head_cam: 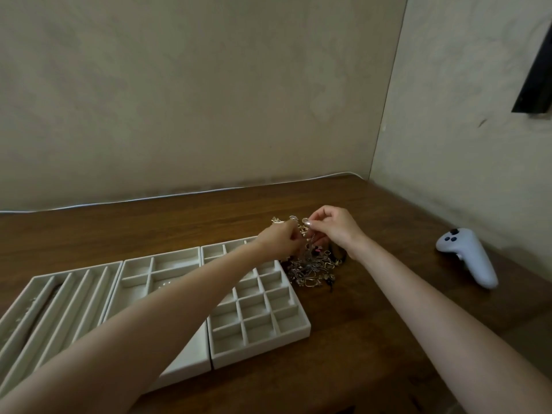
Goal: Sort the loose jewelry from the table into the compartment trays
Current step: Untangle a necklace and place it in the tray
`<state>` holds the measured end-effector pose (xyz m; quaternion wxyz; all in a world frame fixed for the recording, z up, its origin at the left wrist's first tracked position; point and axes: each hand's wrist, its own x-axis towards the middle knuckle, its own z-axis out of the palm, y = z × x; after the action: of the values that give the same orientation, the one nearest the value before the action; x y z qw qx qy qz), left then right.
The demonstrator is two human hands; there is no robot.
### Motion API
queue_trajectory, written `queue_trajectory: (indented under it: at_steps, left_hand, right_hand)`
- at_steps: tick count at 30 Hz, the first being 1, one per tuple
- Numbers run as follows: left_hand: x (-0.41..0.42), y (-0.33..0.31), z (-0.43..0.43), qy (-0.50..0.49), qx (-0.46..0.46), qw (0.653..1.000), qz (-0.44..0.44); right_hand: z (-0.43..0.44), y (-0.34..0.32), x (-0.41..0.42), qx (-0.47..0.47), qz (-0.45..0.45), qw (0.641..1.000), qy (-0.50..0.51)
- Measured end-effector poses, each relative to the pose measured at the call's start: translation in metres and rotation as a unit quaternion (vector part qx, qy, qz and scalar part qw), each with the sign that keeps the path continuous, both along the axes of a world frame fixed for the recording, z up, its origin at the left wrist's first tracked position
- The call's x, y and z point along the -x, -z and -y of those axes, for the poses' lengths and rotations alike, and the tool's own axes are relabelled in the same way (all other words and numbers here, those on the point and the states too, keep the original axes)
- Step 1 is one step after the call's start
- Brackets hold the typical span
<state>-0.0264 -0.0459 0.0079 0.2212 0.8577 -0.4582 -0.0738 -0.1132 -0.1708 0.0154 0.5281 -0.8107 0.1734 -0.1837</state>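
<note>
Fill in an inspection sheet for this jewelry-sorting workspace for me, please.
Surface: brown wooden table set into a corner.
Job's things: three white trays side by side, namely the slotted tray at left, the middle tray and the grid tray; the jewelry heap lies tangled on the table just right of the grid tray.
Clutter: white controller lying on the table at far right.
Grippers: left hand and right hand both pinch pieces at the top of the jewelry heap.
Cables: thin white line along the table's back edge, possibly a cable.
Surroundings: beige walls; dark object mounted on the right wall.
</note>
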Motion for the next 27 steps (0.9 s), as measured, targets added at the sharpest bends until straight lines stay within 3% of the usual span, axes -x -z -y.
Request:
queue_trajectory:
  at_steps: [2, 5, 8, 12, 15, 20, 24, 27]
  left_hand:
    - [-0.001, -0.004, -0.004, -0.016, 0.073, 0.993, -0.088]
    - [-0.001, -0.009, -0.011, -0.012, 0.175, 0.955, -0.240]
    - [0.003, -0.014, -0.016, 0.018, 0.212, 0.928, -0.305]
    - [0.006, -0.016, -0.019, 0.032, 0.233, 0.929, -0.287]
    - [0.004, -0.018, -0.017, 0.021, 0.252, 0.926, -0.280]
    - [0.001, -0.018, -0.017, 0.005, 0.260, 0.923, -0.284]
    - [-0.001, -0.014, -0.020, 0.008, 0.237, 0.929, -0.284]
    - [-0.002, -0.008, -0.017, -0.011, 0.198, 0.951, -0.235]
  right_hand:
    - [0.001, 0.004, 0.000, 0.017, -0.018, 1.000, -0.001]
    - [0.002, 0.009, -0.001, 0.035, -0.035, 0.999, -0.012]
    - [0.001, 0.008, 0.000, 0.050, -0.049, 0.997, -0.045]
    - [0.000, 0.006, 0.001, 0.129, -0.134, 0.972, -0.144]
    - [-0.002, 0.009, -0.001, 0.143, -0.148, 0.965, -0.164]
    - [-0.001, 0.006, -0.001, 0.134, -0.080, 0.982, -0.110]
    - [0.003, 0.000, 0.000, 0.040, -0.020, 0.997, -0.066]
    - [0.003, -0.003, 0.000, -0.019, 0.020, 0.998, -0.052]
